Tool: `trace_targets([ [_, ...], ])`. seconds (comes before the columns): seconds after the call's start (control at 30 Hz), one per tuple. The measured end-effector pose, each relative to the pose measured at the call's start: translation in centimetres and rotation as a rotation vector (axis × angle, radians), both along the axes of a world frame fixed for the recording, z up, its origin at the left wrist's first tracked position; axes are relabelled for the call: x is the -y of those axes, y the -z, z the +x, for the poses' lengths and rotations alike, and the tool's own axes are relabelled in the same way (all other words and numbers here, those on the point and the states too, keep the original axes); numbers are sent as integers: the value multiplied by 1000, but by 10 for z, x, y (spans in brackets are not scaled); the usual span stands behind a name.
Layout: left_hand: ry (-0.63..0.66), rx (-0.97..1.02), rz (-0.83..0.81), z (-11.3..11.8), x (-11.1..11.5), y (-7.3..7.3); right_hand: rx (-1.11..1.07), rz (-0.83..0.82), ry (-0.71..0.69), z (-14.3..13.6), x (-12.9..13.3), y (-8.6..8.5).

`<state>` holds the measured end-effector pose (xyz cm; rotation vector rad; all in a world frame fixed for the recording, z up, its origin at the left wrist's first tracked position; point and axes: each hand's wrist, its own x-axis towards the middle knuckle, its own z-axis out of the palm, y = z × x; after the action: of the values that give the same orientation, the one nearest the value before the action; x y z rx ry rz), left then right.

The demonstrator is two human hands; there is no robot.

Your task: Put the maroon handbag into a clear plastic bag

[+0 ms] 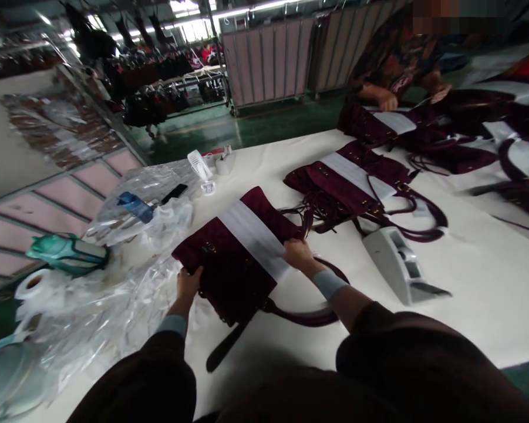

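Maroon handbag [229, 264] with white band lies flat on table [488, 282]

the handbag [229, 264] looked like matt burgundy suede-like cloth with small shiny metal studs, its white band [255, 238] smooth paper; crinkled glossy plastic bags [114, 305] lay beside it.

- Light comes from ceiling tube lamps [229, 12] far at the top, which burn out to white glare.
- The pale counter [488, 282] is evenly lit and bright; the hall behind it is dim.
- A soft shadow lies on the counter just before the person's dark sleeves.
- Clear plastic wrap [114, 305] at the left shows pale sheen.
- Edges bend and smear with wide-lens distortion; the left side is blurred.
- The co-worker's face is pixelated.
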<state>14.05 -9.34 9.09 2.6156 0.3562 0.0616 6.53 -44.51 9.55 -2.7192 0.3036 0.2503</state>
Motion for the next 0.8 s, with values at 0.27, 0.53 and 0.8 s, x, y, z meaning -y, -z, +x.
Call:
trace_targets([
  [0.27,13,54,99,-10,34,2,79,283,96,-129,25,13],
  [0.53,-71,135,-49,-14,58,-9,146,252,253,-62,62,28],
  [0.8,-146,139,32,29,57,-15,62,228,312,-35,86,48],
])
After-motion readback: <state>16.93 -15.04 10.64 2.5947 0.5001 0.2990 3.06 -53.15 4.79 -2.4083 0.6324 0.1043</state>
